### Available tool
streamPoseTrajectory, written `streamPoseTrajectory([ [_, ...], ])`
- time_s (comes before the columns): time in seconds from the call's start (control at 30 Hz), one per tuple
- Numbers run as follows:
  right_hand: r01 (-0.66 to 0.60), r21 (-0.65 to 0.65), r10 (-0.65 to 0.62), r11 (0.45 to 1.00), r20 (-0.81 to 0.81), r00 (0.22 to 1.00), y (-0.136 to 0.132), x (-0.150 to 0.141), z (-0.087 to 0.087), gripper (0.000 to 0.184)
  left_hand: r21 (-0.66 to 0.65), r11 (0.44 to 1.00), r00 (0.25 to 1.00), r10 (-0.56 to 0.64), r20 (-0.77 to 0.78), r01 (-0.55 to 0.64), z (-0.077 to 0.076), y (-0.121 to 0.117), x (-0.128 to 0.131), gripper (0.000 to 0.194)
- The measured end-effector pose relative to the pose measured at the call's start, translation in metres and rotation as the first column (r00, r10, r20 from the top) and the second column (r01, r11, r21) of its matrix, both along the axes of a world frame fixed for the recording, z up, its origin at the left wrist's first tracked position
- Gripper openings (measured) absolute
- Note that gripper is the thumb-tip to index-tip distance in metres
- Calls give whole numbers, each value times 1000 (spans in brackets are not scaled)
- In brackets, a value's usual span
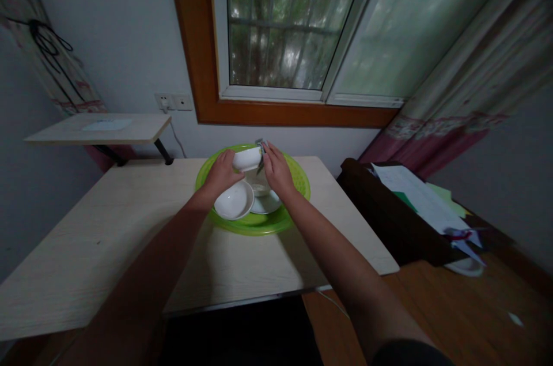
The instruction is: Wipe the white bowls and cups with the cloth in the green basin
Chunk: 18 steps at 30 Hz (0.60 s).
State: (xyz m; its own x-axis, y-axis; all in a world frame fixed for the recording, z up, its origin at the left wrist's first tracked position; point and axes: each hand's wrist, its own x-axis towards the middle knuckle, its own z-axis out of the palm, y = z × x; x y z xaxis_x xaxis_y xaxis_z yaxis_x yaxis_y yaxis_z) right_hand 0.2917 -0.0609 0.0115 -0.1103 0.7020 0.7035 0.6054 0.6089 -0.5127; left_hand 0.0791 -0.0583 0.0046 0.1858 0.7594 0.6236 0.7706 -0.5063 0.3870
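Observation:
Over a green plastic basin, my left hand grips a white bowl, which is tilted onto its side. My right hand presses a patterned cloth to the bowl's right end; only a bit of the cloth shows between fingers and bowl. Inside the basin, below my left hand, lies another white bowl, facing up. Beside it to the right sits a pale dish, with a clear glass-like vessel partly hidden behind my right hand.
The basin stands on a light wooden table below a window. A small raised shelf with a paper stands at the back left. To the right, a dark brown piece of furniture carries papers.

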Motion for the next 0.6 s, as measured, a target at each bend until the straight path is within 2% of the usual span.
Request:
streamPoseTrajectory([
  [0.13,-2,-130,-10,992,-93,996,14,6,-13,50,-71,997,995,39,97,-32,5,-4,2,47],
  [0.23,-62,-187,46,980,-87,995,17,6,-19,65,-118,992,980,61,187,-39,8,-5,2,49],
  [0.4,-165,-176,153,970,-80,985,13,4,-17,86,-146,989,960,41,278,0,4,-2,0,52],
  [0.6,-140,-173,112,975,-162,980,12,5,-10,96,-166,979,936,-51,348,115,-9,6,-5,61],
])
